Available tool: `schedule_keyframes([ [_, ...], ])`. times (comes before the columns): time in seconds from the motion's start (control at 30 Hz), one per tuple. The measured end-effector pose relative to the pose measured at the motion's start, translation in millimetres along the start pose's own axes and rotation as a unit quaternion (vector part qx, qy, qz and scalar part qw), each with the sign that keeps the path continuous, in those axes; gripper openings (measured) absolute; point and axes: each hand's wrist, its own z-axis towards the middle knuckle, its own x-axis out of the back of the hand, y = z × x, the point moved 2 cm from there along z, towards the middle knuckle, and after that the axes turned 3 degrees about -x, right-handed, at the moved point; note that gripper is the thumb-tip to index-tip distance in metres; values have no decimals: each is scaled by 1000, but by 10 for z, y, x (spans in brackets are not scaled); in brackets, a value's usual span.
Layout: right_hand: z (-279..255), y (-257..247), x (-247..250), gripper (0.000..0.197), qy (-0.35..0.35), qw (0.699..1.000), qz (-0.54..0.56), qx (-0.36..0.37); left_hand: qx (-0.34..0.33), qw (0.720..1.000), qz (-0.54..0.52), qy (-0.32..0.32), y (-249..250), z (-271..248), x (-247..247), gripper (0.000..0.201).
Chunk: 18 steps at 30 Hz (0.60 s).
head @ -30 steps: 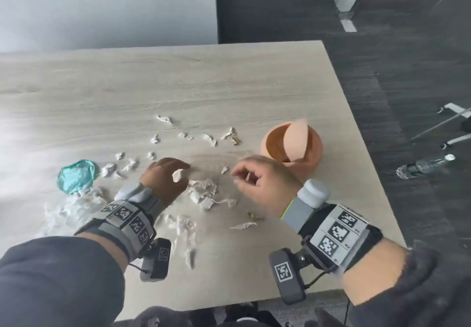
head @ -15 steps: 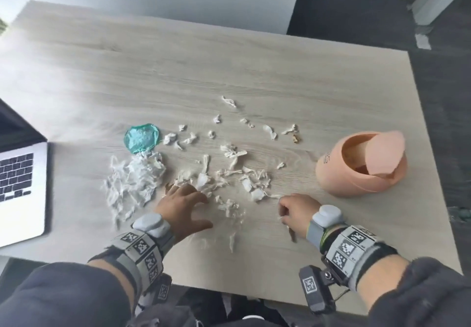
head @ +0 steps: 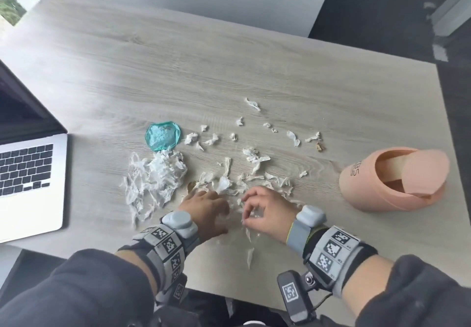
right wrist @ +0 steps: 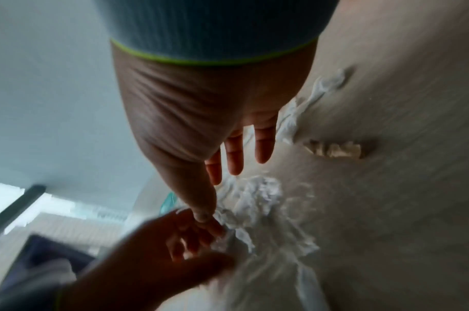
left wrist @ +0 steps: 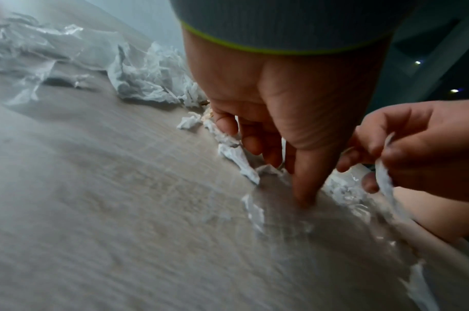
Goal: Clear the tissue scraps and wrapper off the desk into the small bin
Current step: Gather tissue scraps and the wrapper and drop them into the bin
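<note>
- Your left grip lies flat with straight fingers on scraps near the table's front edge.
- Your right grip pinches a tissue strip.
- The bin sits by the right edge.

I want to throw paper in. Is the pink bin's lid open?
Open. The bin's flap lid is tipped, and you can see inside.

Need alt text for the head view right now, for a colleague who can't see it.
Both hands, left hand and right hand, gather white torn tissue scraps on the pale wooden desk. A teal crumpled wrapper lies left, the peach plastic swing-lid bin right.
</note>
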Motion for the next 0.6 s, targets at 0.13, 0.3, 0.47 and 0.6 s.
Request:
schedule_keyframes([
  [0.13,88,27,-272,10,-88,984,-154,26,-18,997,-24,64,-62,25,-18,16],
  [0.3,216,-82,-147,15,11,997,-73,-23,-26,983,-103,150,-309,-9,284,30],
  [0.47,387,-161,169,34,116,982,88,-118,104,936,-191,276,-922,-25,800,19],
  [0.6,436,-146,326,12,195,947,209,-149,198,915,-183,299,-1512,44,981,34],
])
